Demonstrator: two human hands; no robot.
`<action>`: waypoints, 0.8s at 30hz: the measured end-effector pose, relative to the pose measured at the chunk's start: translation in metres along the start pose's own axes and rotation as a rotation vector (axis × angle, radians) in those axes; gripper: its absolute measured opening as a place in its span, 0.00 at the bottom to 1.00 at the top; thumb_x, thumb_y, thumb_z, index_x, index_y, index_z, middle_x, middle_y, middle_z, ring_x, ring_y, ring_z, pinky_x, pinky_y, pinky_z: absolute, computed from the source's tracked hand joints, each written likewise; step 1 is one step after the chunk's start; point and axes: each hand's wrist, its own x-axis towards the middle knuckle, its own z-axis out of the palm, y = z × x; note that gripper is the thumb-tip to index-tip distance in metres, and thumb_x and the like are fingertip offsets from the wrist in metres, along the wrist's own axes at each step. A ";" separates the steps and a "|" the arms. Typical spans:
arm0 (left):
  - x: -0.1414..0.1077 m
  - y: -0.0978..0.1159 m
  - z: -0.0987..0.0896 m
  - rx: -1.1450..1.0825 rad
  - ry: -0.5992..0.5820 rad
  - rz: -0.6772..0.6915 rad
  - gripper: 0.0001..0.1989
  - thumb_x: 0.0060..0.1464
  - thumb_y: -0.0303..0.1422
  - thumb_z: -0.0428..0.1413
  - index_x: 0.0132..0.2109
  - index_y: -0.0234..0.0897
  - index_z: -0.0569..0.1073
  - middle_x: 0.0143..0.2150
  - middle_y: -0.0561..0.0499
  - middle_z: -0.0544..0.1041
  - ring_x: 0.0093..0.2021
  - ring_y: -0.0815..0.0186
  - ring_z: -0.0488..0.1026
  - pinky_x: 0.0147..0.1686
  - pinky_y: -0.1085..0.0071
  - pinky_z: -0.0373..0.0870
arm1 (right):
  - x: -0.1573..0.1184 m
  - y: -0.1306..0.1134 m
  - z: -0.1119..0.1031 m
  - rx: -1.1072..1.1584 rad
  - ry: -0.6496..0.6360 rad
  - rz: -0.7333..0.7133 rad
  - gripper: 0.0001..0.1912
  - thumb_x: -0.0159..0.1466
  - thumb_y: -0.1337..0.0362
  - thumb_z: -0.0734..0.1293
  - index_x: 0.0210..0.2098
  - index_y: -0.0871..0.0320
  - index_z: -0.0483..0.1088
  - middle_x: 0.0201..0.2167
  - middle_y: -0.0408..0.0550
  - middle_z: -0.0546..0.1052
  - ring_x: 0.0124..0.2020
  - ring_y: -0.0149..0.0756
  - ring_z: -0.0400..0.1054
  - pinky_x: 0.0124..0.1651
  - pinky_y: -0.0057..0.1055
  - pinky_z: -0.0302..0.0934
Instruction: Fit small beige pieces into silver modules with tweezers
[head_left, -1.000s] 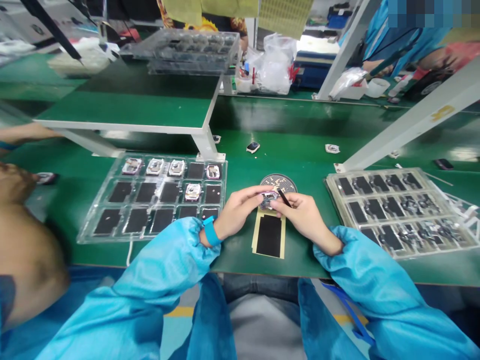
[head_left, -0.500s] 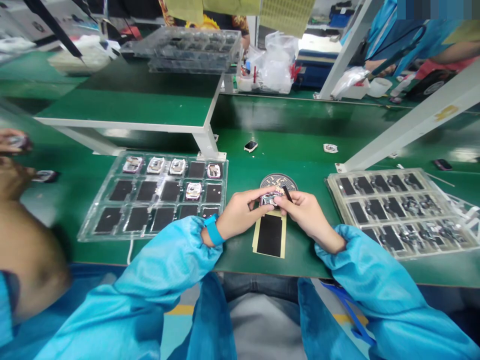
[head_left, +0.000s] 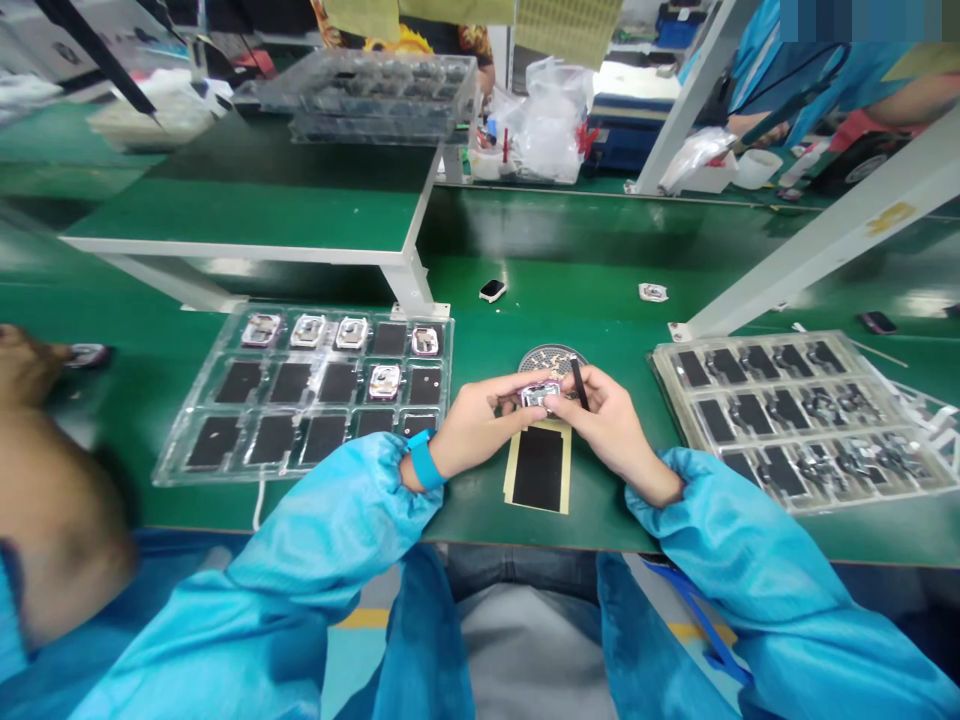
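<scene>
Fingers of your left hand (head_left: 480, 418) wrap the near side of a small metal-framed module (head_left: 539, 395), its bright casing shining between your two hands, while the curled fingers of your right hand (head_left: 611, 430) close on its other side and pinch a slim black stick (head_left: 578, 383) that stands nearly upright, its lower end just beside the module. You hold both wrists low and angled inward, forearms coming in from opposite sides, with the module raised just above a round perforated mesh disc (head_left: 551, 360). Close below your hands lies a matte black pad on a tan backing sheet (head_left: 538, 468), flat on the green workbench (head_left: 465, 515). A teal wristband (head_left: 424, 462) circles your left wrist, and gathered, glossy blue sleeves (head_left: 330, 530) bunch at both forearms. To your left sits a clear plastic tray (head_left: 180, 440) with rows of black pads and several metal-framed modules; to your right, a clear sleeved tray (head_left: 750, 500) holds more black pads and dark components. A blurred co-worker's arm (head_left: 52, 500) intrudes at the left edge, and a raised green shelf (head_left: 247, 215) stands beyond the left tray.
</scene>
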 end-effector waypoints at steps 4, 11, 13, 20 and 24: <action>0.003 -0.003 0.004 -0.276 -0.050 0.025 0.25 0.54 0.36 0.68 0.58 0.37 0.79 0.59 0.41 0.78 0.58 0.55 0.77 0.58 0.61 0.75 | -0.001 0.000 0.004 0.018 0.016 -0.003 0.21 0.53 0.49 0.79 0.37 0.54 0.71 0.32 0.43 0.77 0.34 0.35 0.72 0.42 0.34 0.69; 0.004 -0.003 0.004 -0.280 -0.020 0.081 0.22 0.53 0.36 0.69 0.55 0.39 0.81 0.57 0.42 0.76 0.57 0.56 0.77 0.57 0.63 0.77 | 0.000 0.000 0.003 -0.015 -0.009 -0.019 0.20 0.56 0.46 0.77 0.36 0.53 0.75 0.35 0.46 0.80 0.34 0.38 0.73 0.42 0.36 0.69; 0.004 -0.003 0.004 -0.275 -0.027 0.086 0.21 0.54 0.35 0.68 0.55 0.39 0.81 0.57 0.43 0.77 0.57 0.56 0.76 0.57 0.64 0.77 | -0.001 0.001 0.003 -0.009 0.006 -0.018 0.20 0.55 0.46 0.77 0.35 0.54 0.75 0.33 0.46 0.80 0.33 0.37 0.72 0.39 0.35 0.68; 0.004 -0.004 0.006 -0.321 -0.043 0.067 0.21 0.55 0.34 0.67 0.55 0.39 0.80 0.59 0.42 0.76 0.58 0.57 0.76 0.59 0.62 0.75 | -0.004 0.002 0.009 -0.023 0.092 -0.013 0.18 0.54 0.48 0.79 0.34 0.53 0.75 0.30 0.44 0.79 0.28 0.35 0.70 0.34 0.35 0.68; 0.004 -0.005 0.007 -0.308 -0.017 0.091 0.18 0.56 0.33 0.66 0.54 0.40 0.81 0.55 0.44 0.77 0.55 0.59 0.77 0.55 0.64 0.77 | -0.003 0.003 0.012 0.038 0.061 -0.009 0.18 0.55 0.49 0.78 0.39 0.53 0.78 0.35 0.46 0.82 0.35 0.39 0.76 0.42 0.38 0.72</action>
